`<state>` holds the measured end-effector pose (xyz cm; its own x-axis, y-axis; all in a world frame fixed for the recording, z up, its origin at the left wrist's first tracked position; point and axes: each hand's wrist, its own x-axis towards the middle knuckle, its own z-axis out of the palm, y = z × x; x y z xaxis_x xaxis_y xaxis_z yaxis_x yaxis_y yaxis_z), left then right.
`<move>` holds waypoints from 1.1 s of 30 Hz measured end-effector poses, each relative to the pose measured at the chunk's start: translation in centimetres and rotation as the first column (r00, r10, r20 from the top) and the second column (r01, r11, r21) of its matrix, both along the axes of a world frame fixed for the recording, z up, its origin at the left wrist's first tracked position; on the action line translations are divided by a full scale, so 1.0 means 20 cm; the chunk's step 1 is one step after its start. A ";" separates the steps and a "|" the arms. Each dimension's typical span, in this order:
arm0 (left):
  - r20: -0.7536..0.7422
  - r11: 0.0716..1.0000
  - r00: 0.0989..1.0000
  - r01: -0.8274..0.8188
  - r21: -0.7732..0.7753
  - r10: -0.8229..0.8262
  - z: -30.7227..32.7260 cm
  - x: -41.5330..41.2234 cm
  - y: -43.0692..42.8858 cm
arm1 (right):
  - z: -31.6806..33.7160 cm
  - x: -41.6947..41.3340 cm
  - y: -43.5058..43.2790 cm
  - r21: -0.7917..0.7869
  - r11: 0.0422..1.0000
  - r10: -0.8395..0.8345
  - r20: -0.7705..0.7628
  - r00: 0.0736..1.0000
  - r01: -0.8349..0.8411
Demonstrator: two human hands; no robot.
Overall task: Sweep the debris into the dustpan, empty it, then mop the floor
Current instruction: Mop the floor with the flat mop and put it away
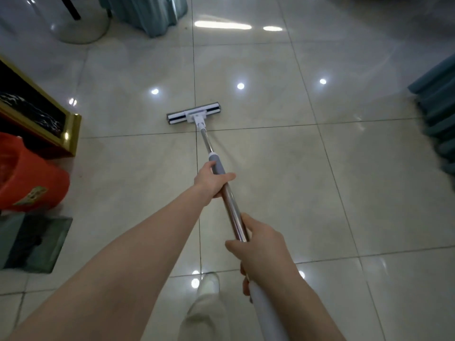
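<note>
Glossy tile floor (270, 168) fills frame, looks wet, so slip risk near foot at bottom centre. Red bucket (32, 178) mid-left: wide stroke could knock it. Mop (194, 115) head flat on tile at centre. Left hand (211, 180) wrapped on grey grip, right hand (261, 244) clamped on shaft lower down.

1. Mop (222, 183) head flat on tiled floor (320, 180), just past a grout line.
2. Left hand (211, 179) wrapped round the shaft at the grey grip.
3. Right hand (258, 244) clamped lower on the shaft, nearer the body.
4. Red bucket (29, 178) at left, well apart from the mop.
5. Shoe (208, 284) below, between the arms.
</note>
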<state>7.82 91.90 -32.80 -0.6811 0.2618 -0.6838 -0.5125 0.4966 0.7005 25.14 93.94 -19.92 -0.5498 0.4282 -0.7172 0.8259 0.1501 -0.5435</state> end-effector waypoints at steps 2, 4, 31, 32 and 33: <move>-0.005 0.999 1.000 0.022 0.029 -0.021 0.00 -0.20 0.08 | -0.02 -0.22 0.09 -0.020 1.000 -0.015 -0.014 1.000 0.015; -0.007 0.999 0.999 0.033 0.042 -0.033 0.00 -0.35 0.17 | -0.04 -0.40 0.18 -0.060 0.996 -0.062 -0.042 0.997 0.060; -0.066 0.929 0.928 0.359 -0.092 -0.366 0.15 1.09 0.07 | 0.13 1.05 -0.10 -0.049 0.978 -0.202 0.007 0.979 0.202; -0.068 0.927 0.926 0.365 -0.090 -0.371 0.16 1.18 0.05 | 0.16 1.14 -0.13 -0.055 0.976 -0.211 0.006 0.978 0.211; -0.073 0.928 0.927 0.362 -0.083 -0.368 0.17 1.26 0.03 | 0.18 1.22 -0.15 -0.058 0.974 -0.222 -0.003 0.975 0.221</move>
<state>33.07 92.58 -29.43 -0.6035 0.4591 -0.6520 -0.2265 0.6852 0.6922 49.48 90.89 -16.35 -0.4523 0.4989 -0.7393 0.8302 -0.0672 -0.5533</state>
